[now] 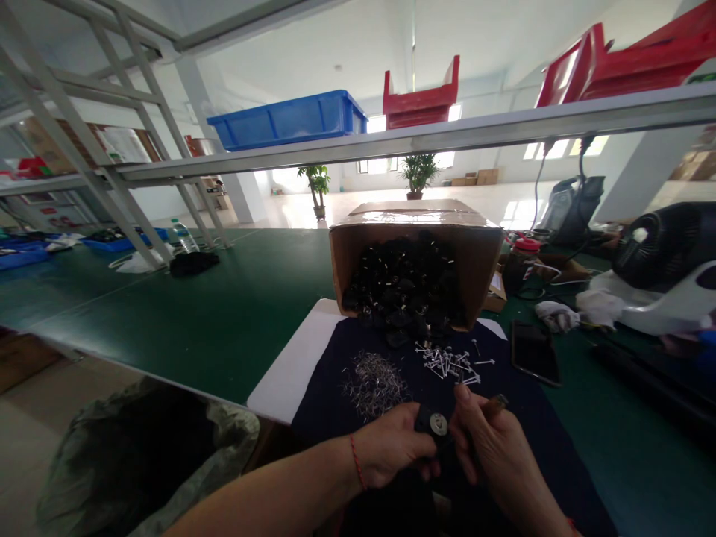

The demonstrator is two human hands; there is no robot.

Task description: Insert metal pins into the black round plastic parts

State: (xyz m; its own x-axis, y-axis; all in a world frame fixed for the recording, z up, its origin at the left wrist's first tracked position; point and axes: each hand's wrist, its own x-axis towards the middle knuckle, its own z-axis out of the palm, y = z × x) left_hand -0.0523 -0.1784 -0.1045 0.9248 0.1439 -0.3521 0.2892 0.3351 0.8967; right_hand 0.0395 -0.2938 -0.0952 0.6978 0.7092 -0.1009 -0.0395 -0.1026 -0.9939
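Left hand (pixel 391 446) shut tight around a round black part (pixel 424 422), with a shiny metal disc (pixel 438 424) on its face. Right hand (pixel 495 450) just beside it, fingers (pixel 462 395) bent and pinching a short brown stick (pixel 495 405). Stick right by the black part, but touching or not, too hard to tell.

Both arms low and bent inward, left arm (pixel 268 496) coming from 7 o'clock with a red string (pixel 356 462) on the wrist, right arm (pixel 537 507) from 5 o'clock. Under the hands, a dark cloth (pixel 358 380) on a white board (pixel 285 377).

At 11 o'clock on the cloth, a messy pile of thin wire bits (pixel 373 385). At 12 to 1 o'clock, loose silver pins (pixel 447 363). Farther out at 12 o'clock, a tipped cardboard box (pixel 358 261) spilling many black parts (pixel 403 291) toward the cloth.

At 2 o'clock, a phone (pixel 535 353) on the green workbench (pixel 168 321). Past that, a jar with a red lid (pixel 523 268), a crumpled white rag (pixel 598 304) and a black and white fan (pixel 665 246). At 9 o'clock, down by the bench edge, a big gray bag (pixel 145 462). High up, a metal shelf rail (pixel 425 142) crossing the view, holding a blue bin (pixel 288 119) and a red bin (pixel 419 93).
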